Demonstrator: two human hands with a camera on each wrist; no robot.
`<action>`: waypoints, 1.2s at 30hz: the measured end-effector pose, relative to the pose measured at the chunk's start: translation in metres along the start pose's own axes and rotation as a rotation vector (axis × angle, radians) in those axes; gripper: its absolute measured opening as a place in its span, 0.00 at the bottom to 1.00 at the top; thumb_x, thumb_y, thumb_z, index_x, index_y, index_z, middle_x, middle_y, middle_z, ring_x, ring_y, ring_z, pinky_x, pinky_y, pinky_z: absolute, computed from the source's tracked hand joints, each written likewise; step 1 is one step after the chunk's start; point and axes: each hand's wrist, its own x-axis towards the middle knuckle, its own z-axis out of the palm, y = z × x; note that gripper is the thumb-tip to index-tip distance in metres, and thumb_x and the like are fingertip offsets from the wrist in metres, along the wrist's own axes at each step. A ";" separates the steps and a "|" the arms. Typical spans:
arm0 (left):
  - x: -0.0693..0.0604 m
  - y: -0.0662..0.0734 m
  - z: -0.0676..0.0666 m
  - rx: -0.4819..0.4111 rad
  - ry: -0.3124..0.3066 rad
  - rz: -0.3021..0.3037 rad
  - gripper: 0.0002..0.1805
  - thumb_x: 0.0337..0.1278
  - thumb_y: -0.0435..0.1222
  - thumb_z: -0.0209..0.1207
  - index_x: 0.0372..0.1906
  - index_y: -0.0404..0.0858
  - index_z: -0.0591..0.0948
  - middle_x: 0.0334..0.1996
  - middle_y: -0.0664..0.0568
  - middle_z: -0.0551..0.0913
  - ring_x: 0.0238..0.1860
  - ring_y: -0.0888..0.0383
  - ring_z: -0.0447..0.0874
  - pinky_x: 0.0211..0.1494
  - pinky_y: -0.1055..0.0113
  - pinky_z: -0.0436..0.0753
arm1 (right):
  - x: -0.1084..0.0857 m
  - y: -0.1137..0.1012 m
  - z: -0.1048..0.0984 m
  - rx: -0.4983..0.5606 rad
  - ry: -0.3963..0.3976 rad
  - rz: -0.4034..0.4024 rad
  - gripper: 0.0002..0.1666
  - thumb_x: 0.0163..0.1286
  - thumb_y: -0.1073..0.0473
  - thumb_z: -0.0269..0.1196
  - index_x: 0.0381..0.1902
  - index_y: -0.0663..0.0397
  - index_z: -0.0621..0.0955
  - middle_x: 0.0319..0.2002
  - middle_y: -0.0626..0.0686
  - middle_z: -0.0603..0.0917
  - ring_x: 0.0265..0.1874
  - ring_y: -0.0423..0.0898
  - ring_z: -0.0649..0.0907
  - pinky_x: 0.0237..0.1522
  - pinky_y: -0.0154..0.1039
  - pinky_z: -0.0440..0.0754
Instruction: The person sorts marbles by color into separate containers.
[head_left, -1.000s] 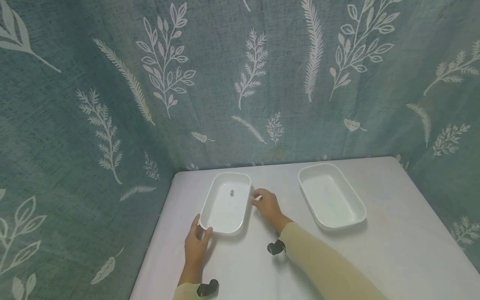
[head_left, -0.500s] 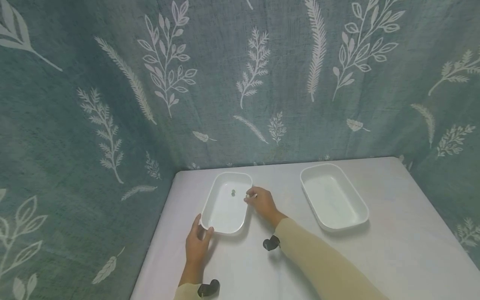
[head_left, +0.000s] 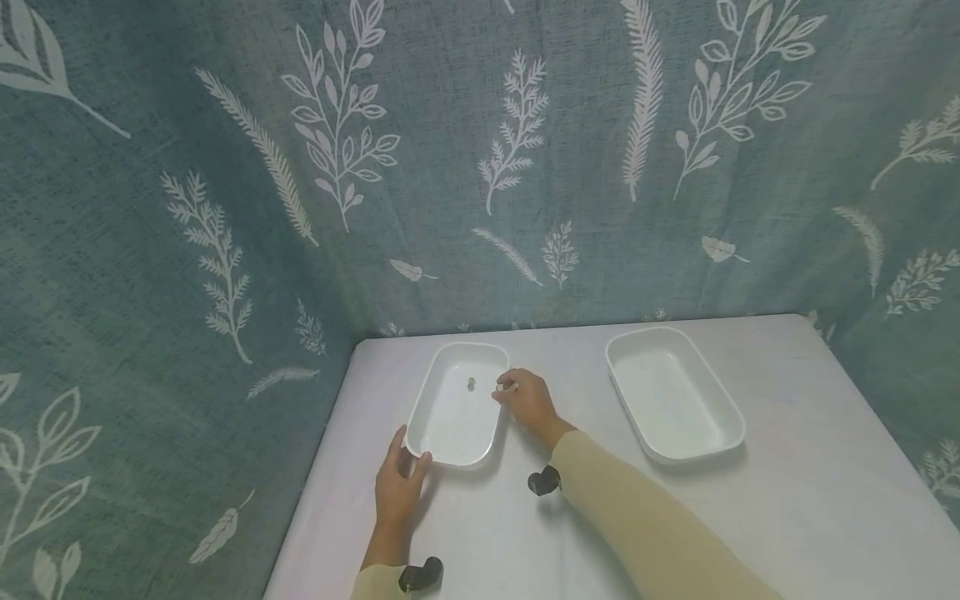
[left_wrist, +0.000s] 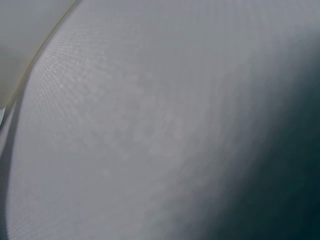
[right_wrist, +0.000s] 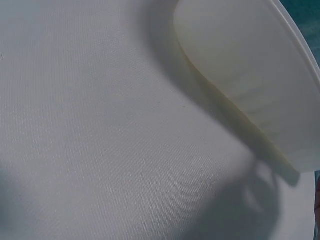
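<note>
A white rectangular tray (head_left: pixel 450 446) with rounded corners stands on the left of the table in the head view. Inside it, toward the far end, lie small grey-green pieces (head_left: pixel 471 384) close together, too small to identify. My left hand (head_left: pixel 397 492) holds the tray's near left corner, thumb on the front side and fingers along the left. Over the right rim, my right hand (head_left: pixel 528 404) has thumb and fingertips brought together round a small pale piece (head_left: pixel 500 387), whose kind is unclear. The right wrist view shows the outer wall of a tray (right_wrist: pixel 250 65).
A second white tray (head_left: pixel 675 408) stands to the right on the white-covered table (head_left: pixel 787 400). Behind and at both sides hangs a green-grey leaf-patterned cloth (head_left: pixel 450 167). Dark wrist cameras (head_left: pixel 543 481) sit at the sleeves.
My right hand has moved from just outside the left tray's right side to over its rim, fingertips inside. The left hand keeps its place at the corner. The head view has shifted slightly.
</note>
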 end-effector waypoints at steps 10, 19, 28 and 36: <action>0.000 0.000 0.003 0.008 0.008 0.012 0.39 0.59 0.50 0.63 0.74 0.49 0.62 0.70 0.50 0.67 0.70 0.44 0.62 0.70 0.38 0.55 | -0.003 0.000 -0.002 0.005 0.014 0.031 0.13 0.63 0.55 0.68 0.45 0.52 0.82 0.40 0.49 0.82 0.39 0.46 0.80 0.46 0.43 0.80; 0.001 0.000 0.005 -0.003 -0.001 0.014 0.39 0.59 0.50 0.63 0.74 0.49 0.62 0.70 0.50 0.66 0.70 0.44 0.61 0.70 0.37 0.54 | -0.006 0.007 -0.002 0.029 0.032 0.048 0.14 0.64 0.53 0.67 0.45 0.52 0.83 0.43 0.49 0.83 0.39 0.44 0.80 0.46 0.43 0.81; 0.001 0.003 0.002 -0.029 -0.011 0.007 0.39 0.59 0.48 0.65 0.73 0.47 0.63 0.70 0.47 0.67 0.70 0.43 0.61 0.70 0.36 0.53 | -0.012 0.013 0.001 0.034 0.047 0.059 0.12 0.63 0.54 0.68 0.43 0.50 0.83 0.41 0.46 0.83 0.33 0.42 0.78 0.38 0.39 0.80; 0.001 0.003 -0.001 -0.024 -0.009 -0.003 0.39 0.59 0.47 0.65 0.74 0.47 0.62 0.70 0.47 0.67 0.70 0.42 0.62 0.70 0.36 0.53 | -0.020 0.030 -0.008 0.075 0.049 -0.006 0.10 0.64 0.56 0.68 0.43 0.49 0.83 0.37 0.42 0.81 0.30 0.41 0.78 0.36 0.37 0.79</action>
